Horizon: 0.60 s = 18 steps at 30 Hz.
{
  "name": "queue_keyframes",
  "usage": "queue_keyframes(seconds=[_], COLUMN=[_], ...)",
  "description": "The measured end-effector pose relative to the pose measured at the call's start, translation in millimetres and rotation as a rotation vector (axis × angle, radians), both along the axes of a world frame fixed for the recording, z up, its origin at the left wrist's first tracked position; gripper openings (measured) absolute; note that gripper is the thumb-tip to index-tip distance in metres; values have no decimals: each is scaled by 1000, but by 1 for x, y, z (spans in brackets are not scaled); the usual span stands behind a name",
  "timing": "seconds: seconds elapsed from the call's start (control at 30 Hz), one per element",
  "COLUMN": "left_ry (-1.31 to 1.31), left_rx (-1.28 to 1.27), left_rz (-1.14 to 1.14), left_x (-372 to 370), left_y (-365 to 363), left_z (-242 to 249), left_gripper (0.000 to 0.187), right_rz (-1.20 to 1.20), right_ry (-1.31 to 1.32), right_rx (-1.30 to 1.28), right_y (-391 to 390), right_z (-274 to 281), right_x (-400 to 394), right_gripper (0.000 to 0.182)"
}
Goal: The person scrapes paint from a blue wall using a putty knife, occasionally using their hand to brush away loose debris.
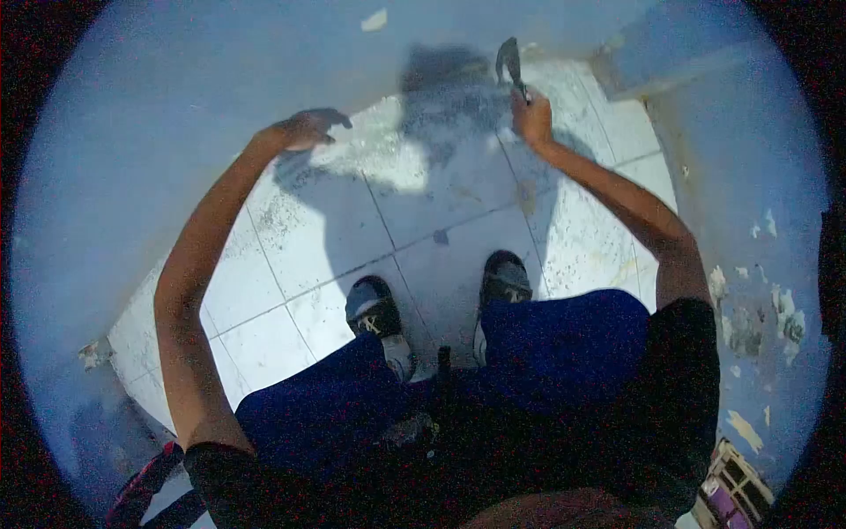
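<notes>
My right hand (534, 119) is closed around the handle of a dark scraper-like tool (509, 60), whose exact kind is hard to make out. Its head points up at the foot of the blue wall (264, 62). My left hand (304, 130) is empty, fingers loosely stretched and apart, near the line where wall and floor meet. Pale paint flakes and dark specks lie on the white tiled floor (291, 220) between the two hands.
My shoes (372, 309) stand on the tiles, with my shadow (449, 115) falling ahead. Peeling patches (780, 313) mark the right-hand wall. A slatted object (738, 480) with purple inside is at lower right. A dark red and black item (145, 485) lies at lower left.
</notes>
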<state>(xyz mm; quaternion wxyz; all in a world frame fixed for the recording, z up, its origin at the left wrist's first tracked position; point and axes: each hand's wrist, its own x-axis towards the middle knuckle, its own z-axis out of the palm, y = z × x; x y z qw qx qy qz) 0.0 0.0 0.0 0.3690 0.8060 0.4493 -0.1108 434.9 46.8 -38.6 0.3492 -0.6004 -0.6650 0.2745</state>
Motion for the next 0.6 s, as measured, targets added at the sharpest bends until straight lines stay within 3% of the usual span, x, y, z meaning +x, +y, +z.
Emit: queue_keyframes(seconds=[0.03, 0.07, 0.1, 0.13, 0.17, 0.2, 0.23, 0.3, 0.33, 0.4, 0.47, 0.53, 0.6], left_ry=[38, -50, -127, -35, -53, -4, -62, -170, -174, -189, -726, -941, -1128], left_rx=[80, -110, -123, -43, -44, 44, 34, 67, 57, 18, 9, -106, -13], left_rz=[-51, 231, 210, 149, 167, 183, 204, 103, 224, 452, 466, 611, 657], left_x=[-2, 1, -46, -49, -39, -9, 10, 19, 34, 80, 75, 97, 120], left_y=[3, -5, -31, -19, -14, 2, -1, 1, -9, -40, -1, 19, 18], left_z=[-11, -14, 7, 16, 17, -3, 8, 20, 57, 148, 146, 181, 214], left_gripper=[49, 44, 42, 43, 45, 47, 49, 55, 59, 68, 75, 67, 61], right_rz=[98, 151, 172, 187, 198, 244, 317, 424, 441, 384, 388, 382, 373], right_ry=[17, -131, -263, -394, -518, -621, -712, -263, -55, 255, 321, 312, 226], right_rx=[156, 390, 451, 519, 593, 584, 642, 378, 260, 82, 102, 151, 223], right_y=[-4, -13, -23, -35, -45, -32, -32, -35, -37, -72, -61, -63, -57], right_z=[-7, -7, -17, -26, -40, -19, 3, 12, 25, 114, 124, 140, 167], right_x=[0, -4, -19, -36, -52, -34, -30, -49, -61, -91, -108, -106, -102], right_gripper=[32, 23, 20, 21, 24, 29, 32, 32, 31, 29, 31, 32, 32])
